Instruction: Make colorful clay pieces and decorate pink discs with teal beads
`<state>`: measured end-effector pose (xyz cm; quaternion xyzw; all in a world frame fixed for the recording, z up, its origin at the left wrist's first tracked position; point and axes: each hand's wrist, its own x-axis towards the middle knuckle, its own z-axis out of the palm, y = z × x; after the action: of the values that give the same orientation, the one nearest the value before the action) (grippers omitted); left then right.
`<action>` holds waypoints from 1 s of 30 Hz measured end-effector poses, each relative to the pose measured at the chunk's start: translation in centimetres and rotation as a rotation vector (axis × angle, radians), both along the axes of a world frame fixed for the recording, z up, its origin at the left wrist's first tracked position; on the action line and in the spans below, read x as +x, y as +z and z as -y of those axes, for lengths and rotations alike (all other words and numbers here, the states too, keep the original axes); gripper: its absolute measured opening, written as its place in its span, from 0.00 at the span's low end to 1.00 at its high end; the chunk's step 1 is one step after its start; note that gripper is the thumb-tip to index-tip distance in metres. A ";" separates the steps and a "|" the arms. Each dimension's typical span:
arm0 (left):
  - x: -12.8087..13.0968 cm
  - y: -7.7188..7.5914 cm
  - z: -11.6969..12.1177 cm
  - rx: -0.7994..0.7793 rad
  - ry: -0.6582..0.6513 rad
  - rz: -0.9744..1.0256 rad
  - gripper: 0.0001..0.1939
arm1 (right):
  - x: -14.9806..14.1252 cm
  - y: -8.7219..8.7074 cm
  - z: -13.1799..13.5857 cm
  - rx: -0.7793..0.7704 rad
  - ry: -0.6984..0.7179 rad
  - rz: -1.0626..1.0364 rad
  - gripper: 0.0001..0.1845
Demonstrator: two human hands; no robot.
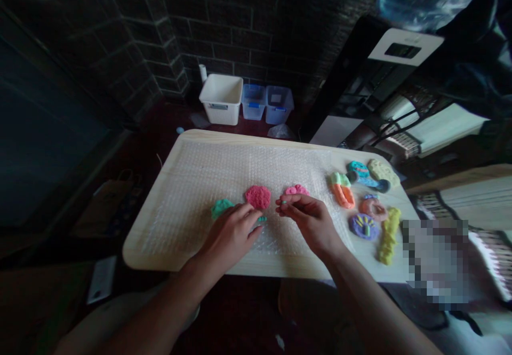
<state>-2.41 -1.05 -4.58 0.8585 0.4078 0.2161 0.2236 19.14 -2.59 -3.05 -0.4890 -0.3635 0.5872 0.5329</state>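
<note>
A round, rough-textured dark pink clay piece [258, 197] lies on the bubble wrap [200, 171], just beyond my left hand [234, 232]. That hand rests low with its thumb apart from its fingers, next to a green clay lump [221, 207] that it partly covers. Small green clay bits [262, 219] lie near its fingertips. My right hand [310, 219] is closed in a pinch on a tiny green clay piece [284, 202]. Behind it, a lighter pink clay lump [297, 189] is partly hidden.
Finished-looking clay shapes stand at the table's right: an orange and green one [343, 192], a purple disc [364, 227], a yellow strip [389, 236] and several others. Beyond the table's far edge are a white bin [221, 99] and two blue-tinted boxes [254, 101] on the floor.
</note>
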 end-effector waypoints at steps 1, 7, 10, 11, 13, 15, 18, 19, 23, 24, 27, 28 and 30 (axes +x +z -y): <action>0.2 -0.2 0.0 0.008 0.002 -0.015 0.11 | 0.1 -0.1 0.0 -0.003 -0.004 0.007 0.12; 1.0 -0.2 -0.2 0.047 0.019 -0.118 0.12 | 0.1 0.3 0.2 0.000 0.031 0.021 0.15; 1.3 -0.4 -0.3 0.057 0.015 -0.117 0.10 | 0.0 0.9 0.3 0.014 0.069 0.065 0.15; 1.4 -0.5 -0.4 0.054 0.008 -0.108 0.08 | 0.0 1.0 0.3 0.020 0.075 0.086 0.16; 1.4 -0.5 -0.4 0.051 -0.001 -0.077 0.07 | 0.1 1.2 0.3 0.033 0.064 0.113 0.15; 1.3 -0.2 -0.3 0.045 -0.003 -0.041 0.05 | 0.3 1.1 0.3 0.045 0.031 0.109 0.14; 0.7 0.5 -0.2 0.040 -0.010 0.045 0.05 | 0.6 0.7 0.2 0.043 0.014 0.060 0.13; 0.5 0.8 -0.2 0.042 -0.014 0.080 0.05 | 0.6 0.6 0.2 0.033 0.020 0.038 0.13; -0.3 1.6 -0.2 0.079 -0.001 0.204 0.06 | 0.2 0.6 0.2 0.010 0.063 -0.024 0.16; -0.4 1.7 -0.3 0.087 0.000 0.223 0.07 | 0.1 0.6 0.2 0.020 0.073 -0.016 0.16; -0.6 1.8 -0.4 0.093 -0.010 0.257 0.10 | -0.3 1.0 0.3 0.041 0.106 0.061 0.16; -0.6 1.8 -0.4 0.089 -0.013 0.262 0.10 | -0.4 1.1 0.4 0.037 0.112 0.082 0.16; -0.7 1.9 -0.5 0.083 -0.009 0.267 0.09 | -0.4 1.2 0.4 0.024 0.108 0.092 0.16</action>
<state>-3.10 -0.58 -2.70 0.8323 0.3614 0.3443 0.2412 18.77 -3.00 -1.82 -0.4888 -0.4206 0.5876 0.4889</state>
